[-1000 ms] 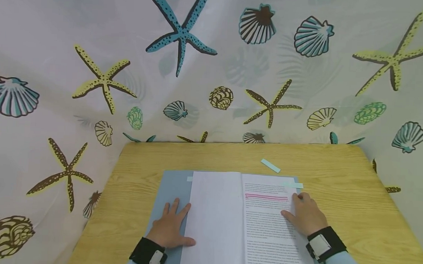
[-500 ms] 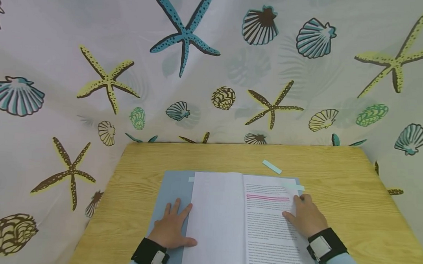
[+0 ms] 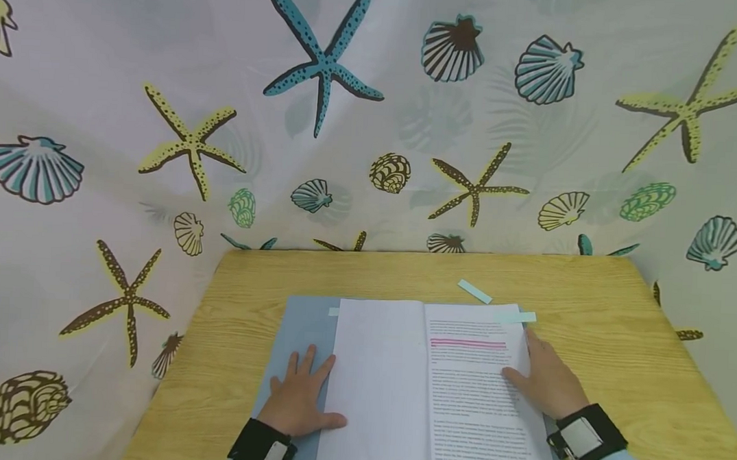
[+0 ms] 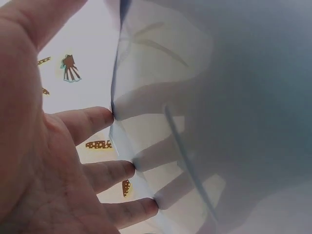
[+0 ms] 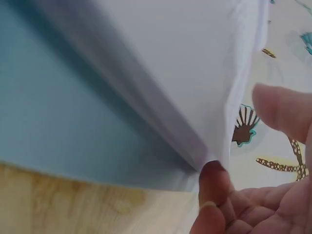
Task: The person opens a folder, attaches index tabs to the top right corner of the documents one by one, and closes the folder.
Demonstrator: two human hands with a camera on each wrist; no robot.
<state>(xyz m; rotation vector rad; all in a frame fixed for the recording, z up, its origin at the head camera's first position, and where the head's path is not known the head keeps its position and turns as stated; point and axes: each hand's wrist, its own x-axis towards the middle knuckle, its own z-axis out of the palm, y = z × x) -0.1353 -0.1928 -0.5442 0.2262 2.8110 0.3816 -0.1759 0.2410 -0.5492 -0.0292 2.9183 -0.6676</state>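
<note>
A booklet of white pages [image 3: 376,395] lies spread in a blue-grey cover [image 3: 299,316]. Its left page is blank; the right page [image 3: 475,399] carries printed text, with pink lines over part of it. My left hand [image 3: 299,402] rests with spread fingers on the cover's left side, its thumb reaching onto the blank page. At the right page's outer edge, my right hand [image 3: 550,382] has its fingers against the page edge and its thumb over the text. In the right wrist view, a fingertip [image 5: 214,178] touches the page edge from below, and the thumb shows apart from it.
A pale sticky strip [image 3: 519,317] juts from the right page's upper edge, and a smaller one [image 3: 333,312] shows at the left page. Another strip [image 3: 475,291] lies loose on the wooden table [image 3: 342,273]. Behind hangs a sheet [image 3: 344,215] printed with shells and starfish.
My right hand has shifted slightly right and its fingers have straightened along the page edge. The right page's upper corner and strip have risen a little. My left hand stays in place.
</note>
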